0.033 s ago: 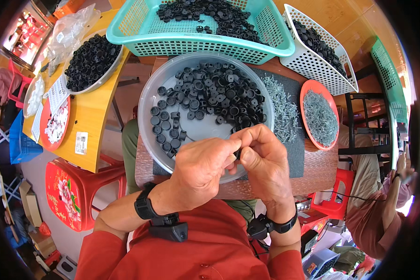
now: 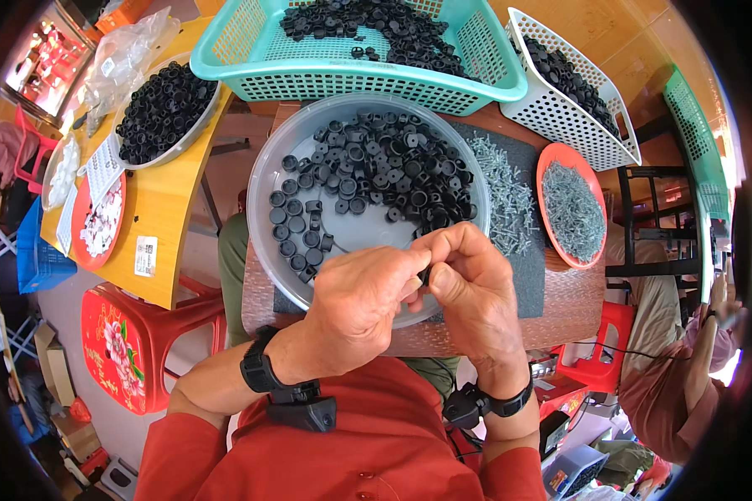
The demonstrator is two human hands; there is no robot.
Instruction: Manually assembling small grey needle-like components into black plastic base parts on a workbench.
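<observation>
While round black plastic caps lie heaped in a round translucent plastic basin mid-frame, the left hand and right hand, fingertips pinched closed, grip a mostly hidden small black piece just below centre.

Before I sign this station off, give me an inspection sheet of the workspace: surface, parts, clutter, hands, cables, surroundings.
Surface: brown table with a dark grey mat.
Parts: round black parts in a clear basin; silver screws on the mat and in a red dish.
Clutter: turquoise basket and white basket close by, both holding black parts.
Hands: left hand and right hand pinch a small black piece, mostly hidden.
Cables: thin black cable at right.
Surroundings: yellow table and flowered red stool at left; another person at right.
</observation>
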